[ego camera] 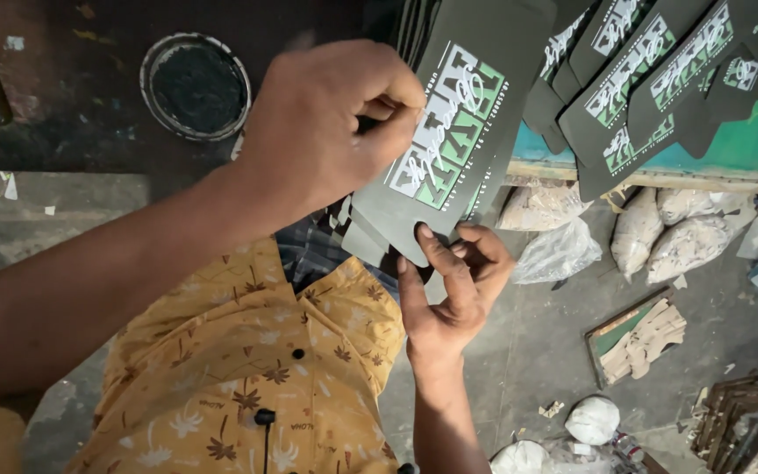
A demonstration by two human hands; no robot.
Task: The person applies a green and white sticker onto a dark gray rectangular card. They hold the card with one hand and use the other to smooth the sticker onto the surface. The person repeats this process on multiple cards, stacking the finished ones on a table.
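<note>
My left hand (326, 123) and right hand (449, 281) both grip the stack of printed dark cut pieces (445, 149); finished pieces (651, 79) lie fanned on the tabletop (747, 140) at 2 o'clock.

Your view is dim overall, lit softly from above and the right; the printed cards (458, 132) and the pale bags (668, 233) on the floor catch the most light, with no hard glare. Your left hand (331, 118) is close to the lens, slightly soft and motion-blurred, and the forearm falls into shadow toward the left edge. The upper left corner around the tin (195, 86) is nearly black, and straight lines bow at the edges.
</note>
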